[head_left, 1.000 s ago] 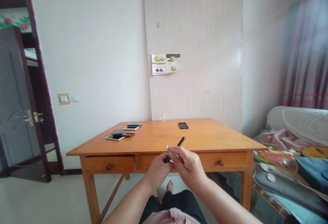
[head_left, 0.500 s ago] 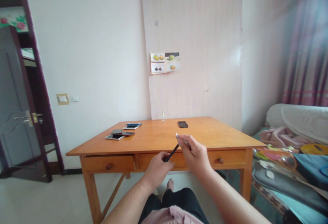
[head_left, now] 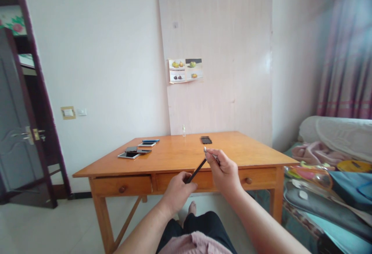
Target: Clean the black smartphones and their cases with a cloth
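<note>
My left hand [head_left: 178, 192], closed, grips the lower end of a slim black thing [head_left: 197, 170], which slants up to the right. It looks like a phone seen edge-on, but I cannot tell for sure. Above its upper end, my right hand [head_left: 223, 170] is closed in a pinch on a small whitish thing [head_left: 205, 150] that pokes out past the fingertips; its kind is too small to make out. Both hands are in the air over the front edge of the wooden table [head_left: 171, 161].
Several phones or tablets [head_left: 128, 155] lie on the table's left side. At the back stand a small clear bottle [head_left: 183, 130] and a dark rectangular thing [head_left: 206, 140] with a blurred top. A bed [head_left: 322, 223] with clothes and bags is at right; a door [head_left: 17, 122] at left.
My right hand, with the whitish thing, has moved slightly right and up along the black thing, showing more of it. My left hand stays nearly still. The view has shifted a little.
</note>
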`<state>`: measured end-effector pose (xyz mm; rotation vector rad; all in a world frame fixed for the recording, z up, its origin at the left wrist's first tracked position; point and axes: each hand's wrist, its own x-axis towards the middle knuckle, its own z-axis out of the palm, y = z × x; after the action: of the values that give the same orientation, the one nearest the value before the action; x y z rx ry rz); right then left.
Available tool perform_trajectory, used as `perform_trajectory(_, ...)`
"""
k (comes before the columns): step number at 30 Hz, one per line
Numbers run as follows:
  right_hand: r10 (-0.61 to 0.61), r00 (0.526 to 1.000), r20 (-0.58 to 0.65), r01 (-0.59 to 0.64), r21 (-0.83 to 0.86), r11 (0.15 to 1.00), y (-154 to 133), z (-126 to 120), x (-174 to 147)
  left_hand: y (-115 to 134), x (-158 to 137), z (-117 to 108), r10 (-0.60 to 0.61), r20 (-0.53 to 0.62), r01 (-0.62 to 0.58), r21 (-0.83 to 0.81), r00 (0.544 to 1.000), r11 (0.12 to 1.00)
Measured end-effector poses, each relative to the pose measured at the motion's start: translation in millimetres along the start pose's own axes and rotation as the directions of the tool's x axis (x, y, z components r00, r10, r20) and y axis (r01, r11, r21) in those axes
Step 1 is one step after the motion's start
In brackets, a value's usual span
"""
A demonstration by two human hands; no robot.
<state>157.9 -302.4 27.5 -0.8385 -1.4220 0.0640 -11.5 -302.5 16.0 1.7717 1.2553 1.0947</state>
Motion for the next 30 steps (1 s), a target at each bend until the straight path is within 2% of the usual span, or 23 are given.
perform_trajectory(2, -0.039, 0.995, 0.086, 0.038, 0.018, 0.999, -4, 2, -11, 2, -1, 2, 0.019, 0.015, -0.019, -0.012, 1.0, 1.0)
perform_trajectory(4, -0.101, 0.966, 0.238, 0.094, 0.04, 0.995, -8, 6, -25, 2, -1, 3, 0.065, 0.058, -0.062, -0.048, 0.996, 0.997)
perform_trajectory(6, -0.12, 0.945, 0.304, 0.112, 0.043, 0.993, -8, 8, -30, 2, -1, 4, 0.077, 0.079, -0.071, -0.065, 0.994, 0.995)
perform_trajectory(8, -0.081, 0.968, 0.236, 0.076, 0.028, 0.997, -4, 7, -22, 1, 0, 2, 0.031, 0.044, -0.03, -0.021, 0.999, 0.999)
perform_trajectory(10, -0.023, 0.994, 0.105, 0.022, 0.012, 1.0, 0, 4, -8, 0, 1, 1, -0.005, 0.001, 0.005, 0.033, 1.0, 0.999)
perform_trajectory(12, 0.004, 1.0, 0.029, -0.004, 0.01, 1.0, 1, 2, -2, -1, 1, 0, 0.0, 0.002, 0.0, 0.05, 1.0, 0.999)
perform_trajectory(14, -0.008, 0.995, 0.096, 0.006, 0.026, 1.0, -3, 4, -10, -2, 1, 1, 0.023, 0.024, -0.023, 0.021, 0.999, 1.0)
perform_trajectory(16, -0.049, 0.969, 0.243, 0.04, 0.045, 0.998, -8, 7, -24, -3, 1, 2, 0.073, 0.061, -0.071, -0.027, 0.995, 0.997)
perform_trajectory(18, -0.077, 0.942, 0.327, 0.062, 0.054, 0.997, -9, 10, -32, -4, 1, 4, 0.102, 0.086, -0.097, -0.06, 0.991, 0.994)
perform_trajectory(20, -0.052, 0.954, 0.294, 0.039, 0.049, 0.998, -7, 9, -28, -5, 1, 3, 0.064, 0.071, -0.062, -0.037, 0.995, 0.997)
perform_trajectory(22, -0.001, 0.982, 0.189, -0.006, 0.039, 0.999, -2, 7, -16, -6, 1, 3, 0.012, 0.028, -0.012, 0.012, 1.0, 1.0)
perform_trajectory(25, 0.024, 0.997, 0.074, -0.026, 0.032, 0.999, -2, 5, -10, -5, 1, 2, 0.008, -0.004, -0.008, 0.037, 1.0, 0.999)
perform_trajectory(27, -0.017, 0.989, 0.144, 0.011, 0.04, 0.999, -6, 8, -19, -4, 1, 2, 0.032, 0.005, -0.032, 0.004, 0.999, 0.999)
perform_trajectory(30, -0.094, 0.949, 0.302, 0.078, 0.066, 0.995, -9, 11, -34, -5, 1, 2, 0.065, 0.037, -0.063, -0.052, 0.997, 0.997)
